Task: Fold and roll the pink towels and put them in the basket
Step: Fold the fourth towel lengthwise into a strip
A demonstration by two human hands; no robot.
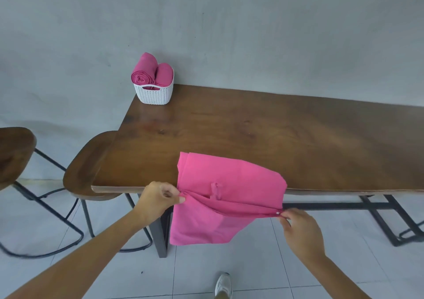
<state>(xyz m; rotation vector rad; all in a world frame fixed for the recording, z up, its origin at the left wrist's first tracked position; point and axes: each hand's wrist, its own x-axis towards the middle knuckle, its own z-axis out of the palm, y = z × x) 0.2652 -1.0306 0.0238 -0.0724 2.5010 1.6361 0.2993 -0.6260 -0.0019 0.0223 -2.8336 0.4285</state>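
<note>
**Item:** bright pink cloth towel (229, 172). It is half spread on the near edge of the dark brown wooden table (286, 133), and half hanging over that edge towards the floor.

**Step in hand (judged):** folding; the rolling has not begun.

**Hold:** the left hand (158, 197) pinches the left end of a taut fold line between thumb and curled fingers. The right hand (300, 227) pinches the right end likewise.

**Next move (judged):** calls for carrying the held line up onto the tabletop, with even tension and matched corners, so the hanging half lies flat.

**Appearance:** thin, limp and smooth, with one layer doubled at the far left corner and a small sewn loop (216, 190) just above the fold line.

**Destination:** small white woven-pattern plastic basket (153, 95) at the far left corner of the table, well apart from the towel. It holds two rolled pink towels (143, 74), upright and touching.

**Surroundings:** a brown wooden stool with black metal legs (89, 172) tucked beside the table; a grey wall; a pale tiled floor.
</note>
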